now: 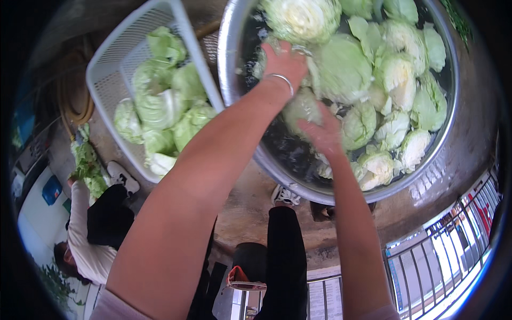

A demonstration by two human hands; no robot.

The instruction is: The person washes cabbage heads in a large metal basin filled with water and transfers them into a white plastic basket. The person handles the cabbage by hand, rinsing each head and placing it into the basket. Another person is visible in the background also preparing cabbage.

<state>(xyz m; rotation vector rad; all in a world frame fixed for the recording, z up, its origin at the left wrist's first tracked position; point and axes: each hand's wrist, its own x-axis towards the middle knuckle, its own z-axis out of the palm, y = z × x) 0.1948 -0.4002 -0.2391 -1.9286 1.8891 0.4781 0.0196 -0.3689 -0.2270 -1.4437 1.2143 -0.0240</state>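
Note:
A large round metal basin (451,100) of water holds several cabbage heads, some with pale cut faces upward. My left hand (286,64), a silver bangle on its wrist, lies in the basin with fingers spread over wet cabbage near the left rim. Beside it is a big green cabbage (344,68). Closer to me, my right hand (328,130) touches a partly submerged cabbage head (302,112); motion blur and water hide how its fingers sit. Above my left hand floats a cut cabbage (306,18).
A white perforated plastic basket (106,76) with cabbages stands left of the basin. At far left, another person (94,256) handles leafy greens (90,172) near a coiled yellow hose (80,114). Metal railings (436,256) appear at lower right. My shoe (286,196) is close to the basin.

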